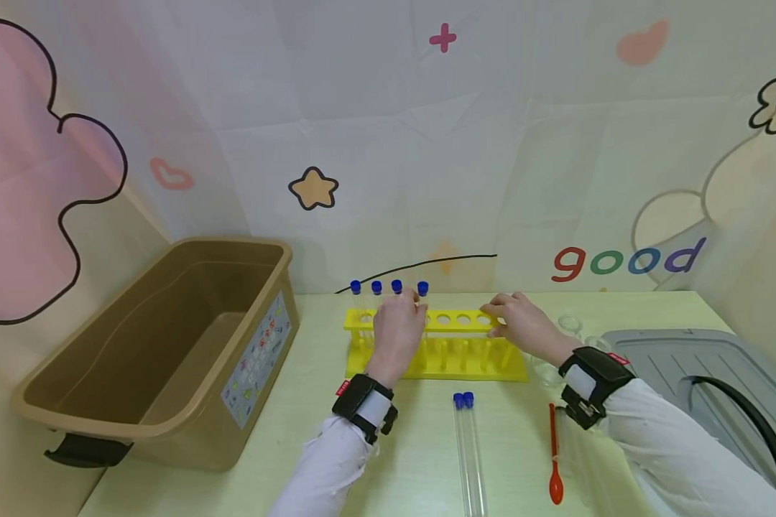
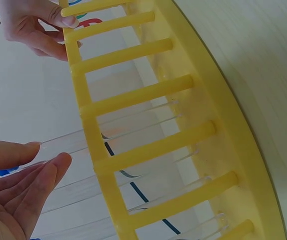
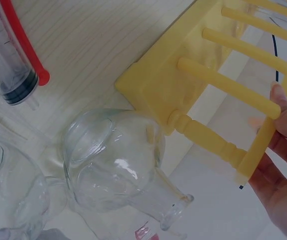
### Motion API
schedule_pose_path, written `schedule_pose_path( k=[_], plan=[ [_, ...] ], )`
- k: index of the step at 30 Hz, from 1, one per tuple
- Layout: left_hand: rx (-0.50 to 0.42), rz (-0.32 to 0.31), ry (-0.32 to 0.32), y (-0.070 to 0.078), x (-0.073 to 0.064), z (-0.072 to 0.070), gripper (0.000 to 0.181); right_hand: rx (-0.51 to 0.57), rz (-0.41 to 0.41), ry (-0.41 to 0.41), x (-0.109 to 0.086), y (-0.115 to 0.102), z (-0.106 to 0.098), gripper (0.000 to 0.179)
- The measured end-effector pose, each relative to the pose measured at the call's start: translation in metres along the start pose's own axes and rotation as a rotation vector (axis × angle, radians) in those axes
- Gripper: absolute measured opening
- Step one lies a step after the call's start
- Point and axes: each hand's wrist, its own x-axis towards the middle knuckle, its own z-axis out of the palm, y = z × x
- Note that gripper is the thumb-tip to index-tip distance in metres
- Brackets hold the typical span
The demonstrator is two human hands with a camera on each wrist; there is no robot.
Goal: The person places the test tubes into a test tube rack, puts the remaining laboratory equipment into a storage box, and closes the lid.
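Note:
A yellow test tube rack [image 1: 472,373] stands at the back of the table. Several clear test tubes with blue caps sit upright in its left part. My left hand [image 1: 397,327] pinches one test tube [image 2: 63,144] near its blue cap [image 1: 423,289], between thumb and fingers. That tube's lower part passes through the rack's top bar, as the left wrist view shows. My right hand [image 1: 524,323] grips the top bar at the rack's right end, thumb [image 3: 278,95] on one side and fingers on the other.
Two capped test tubes [image 1: 469,452] lie in front of the rack. Right of them are a red spoon [image 1: 555,485] and a syringe [image 3: 13,70]. Glass flasks [image 3: 113,165] stand beside the rack's right end, near a grey lid [image 1: 679,352]. A brown bin [image 1: 259,359] stands left.

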Motion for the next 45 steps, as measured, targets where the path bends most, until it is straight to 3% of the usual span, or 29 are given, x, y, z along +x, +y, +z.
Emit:
schedule_pose_path(
  k=[18, 33, 37, 41, 45],
  plan=[
    [0.022, -0.059, -0.055, 0.004, -0.008, -0.007, 0.025, -0.004, -0.002, -0.005, -0.002, 0.001, 0.0, 0.037],
    [0.055, 0.035, -0.03, 0.019, -0.031, -0.021, 0.014, 0.0, -0.004, -0.002, -0.001, 0.001, 0.001, 0.037],
    [0.045, 0.063, -0.097, 0.024, -0.045, -0.021, 0.013, 0.0, -0.009, 0.0, -0.001, 0.001, 0.001, 0.036],
    [0.053, 0.06, -0.209, 0.027, -0.061, -0.015, 0.013, -0.007, -0.012, 0.008, 0.0, 0.002, 0.001, 0.036],
    [0.103, 0.017, -0.334, 0.028, -0.075, -0.004, 0.034, -0.001, -0.004, 0.001, 0.0, 0.001, 0.002, 0.036]
  ],
)
